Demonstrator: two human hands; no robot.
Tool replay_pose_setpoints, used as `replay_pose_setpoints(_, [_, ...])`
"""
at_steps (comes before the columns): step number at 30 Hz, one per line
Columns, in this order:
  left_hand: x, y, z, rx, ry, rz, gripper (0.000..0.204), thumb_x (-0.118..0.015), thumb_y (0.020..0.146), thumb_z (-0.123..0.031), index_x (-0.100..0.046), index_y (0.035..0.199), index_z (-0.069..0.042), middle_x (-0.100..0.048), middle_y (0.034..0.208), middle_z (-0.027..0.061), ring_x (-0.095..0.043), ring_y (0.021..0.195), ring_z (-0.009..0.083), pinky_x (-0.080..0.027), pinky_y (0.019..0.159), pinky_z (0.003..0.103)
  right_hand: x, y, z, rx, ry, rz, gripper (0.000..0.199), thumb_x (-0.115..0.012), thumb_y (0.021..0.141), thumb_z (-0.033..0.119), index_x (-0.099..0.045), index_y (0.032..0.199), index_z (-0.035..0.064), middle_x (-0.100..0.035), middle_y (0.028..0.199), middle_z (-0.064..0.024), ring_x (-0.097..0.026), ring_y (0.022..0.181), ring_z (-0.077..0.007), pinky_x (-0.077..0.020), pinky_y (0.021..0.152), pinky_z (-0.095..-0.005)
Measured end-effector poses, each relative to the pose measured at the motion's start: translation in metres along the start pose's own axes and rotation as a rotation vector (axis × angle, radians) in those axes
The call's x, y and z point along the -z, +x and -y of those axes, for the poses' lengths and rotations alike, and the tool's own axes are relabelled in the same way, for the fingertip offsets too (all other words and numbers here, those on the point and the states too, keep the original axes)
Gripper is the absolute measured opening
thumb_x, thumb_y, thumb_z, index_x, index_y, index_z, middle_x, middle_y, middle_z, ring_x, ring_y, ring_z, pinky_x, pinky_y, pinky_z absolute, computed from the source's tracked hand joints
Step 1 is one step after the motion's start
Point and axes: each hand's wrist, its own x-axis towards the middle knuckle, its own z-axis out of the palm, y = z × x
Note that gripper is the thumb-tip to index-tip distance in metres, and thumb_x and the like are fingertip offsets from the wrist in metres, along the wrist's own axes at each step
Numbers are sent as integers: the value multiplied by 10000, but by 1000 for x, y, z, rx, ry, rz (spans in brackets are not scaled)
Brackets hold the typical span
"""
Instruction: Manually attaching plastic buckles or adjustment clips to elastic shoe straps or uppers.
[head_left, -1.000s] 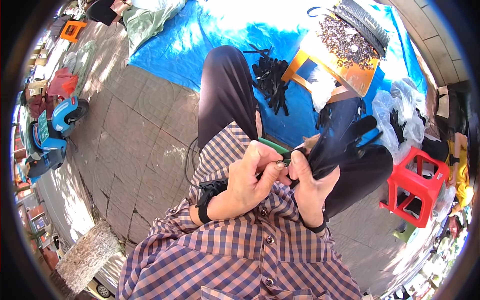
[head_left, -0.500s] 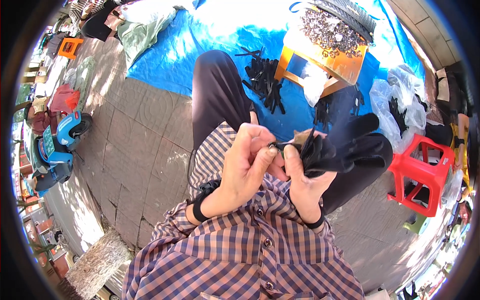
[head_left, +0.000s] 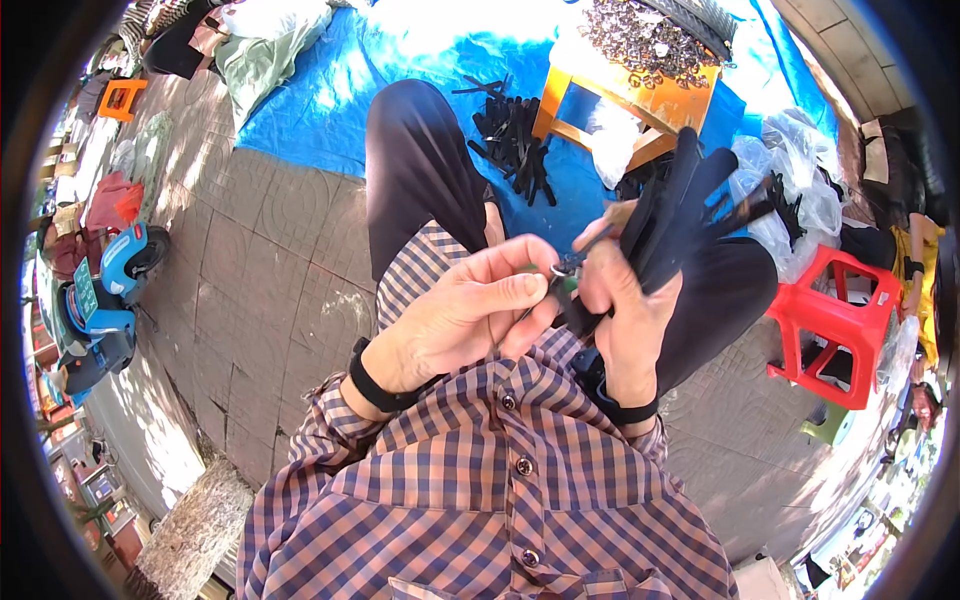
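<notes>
My left hand (head_left: 470, 305) is closed, its thumb and fingers pinching a small shiny metal ring (head_left: 562, 270) at the end of a black strap. Beside it, my right hand (head_left: 622, 290) is wrapped round a bundle of black straps (head_left: 672, 215), whose long ends fan out up and to the right, partly blurred. Both hands meet in front of my lap, fingertips almost touching. Some of the ring and the strap through it is hidden by my fingers. A heap of similar metal pieces (head_left: 645, 50) lies on an orange stool (head_left: 572, 75) ahead.
A pile of black straps (head_left: 515, 140) lies on the blue sheet (head_left: 330, 120) beside the orange stool. Clear plastic bags (head_left: 800, 165) and a red plastic stool (head_left: 840, 320) are at the right. A blue scooter (head_left: 115, 270) stands far left on the paving.
The strap bundle in my right hand has swung more upright. The metal ring shows more plainly between my hands. The surroundings have shifted slightly up and left in the view.
</notes>
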Motion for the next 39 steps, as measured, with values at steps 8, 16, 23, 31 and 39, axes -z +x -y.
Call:
replay_pose_setpoints(8, [-6, 19, 9, -336, 505, -243, 125, -557, 835, -128, -458, 830, -52, -530, 748, 42, -493, 569, 118, -392, 518, 239, 21, 6, 4, -434, 37, 157, 311, -612, 844, 339, -604, 906, 35, -534, 581, 5, -397, 460, -46, -284, 445, -194])
replay_pose_setpoints(16, [-25, 11, 9, -158, 557, -220, 124, -434, 947, -135, -488, 1045, -83, -400, 580, -19, -327, 467, 57, -265, 441, 181, 11, 9, -28, -330, 386, 35, 193, -615, 828, 92, -524, 990, 39, -485, 600, 23, -390, 410, -38, -274, 374, -198])
replay_pose_setpoints(23, [-19, 14, 15, -6, 639, -245, 80, -434, 941, -122, -449, 868, -91, -379, 577, -35, -317, 472, 55, -262, 433, 197, 29, 10, -19, -268, 452, -70, 163, -643, 817, 109, -534, 920, 44, -485, 606, 28, -406, 434, -33, -294, 402, -186])
replay_pose_setpoints(31, [-38, 25, 13, -97, 924, -233, 136, -414, 945, -106, -463, 825, -65, -363, 577, -21, -313, 477, 66, -286, 459, 208, 28, 16, -21, -131, 159, -93, 231, -660, 838, 212, -544, 951, 47, -520, 666, 36, -404, 461, -14, -286, 395, -178])
replay_pose_setpoints(39, [-43, 41, 22, -180, 921, -485, 167, -458, 933, -138, -456, 786, -57, -361, 600, -22, -300, 518, 62, -250, 478, 219, 36, 9, -18, 26, -74, -238, 328, -654, 833, 228, -511, 1044, 20, -520, 756, -5, -501, 623, -54, -421, 533, -212])
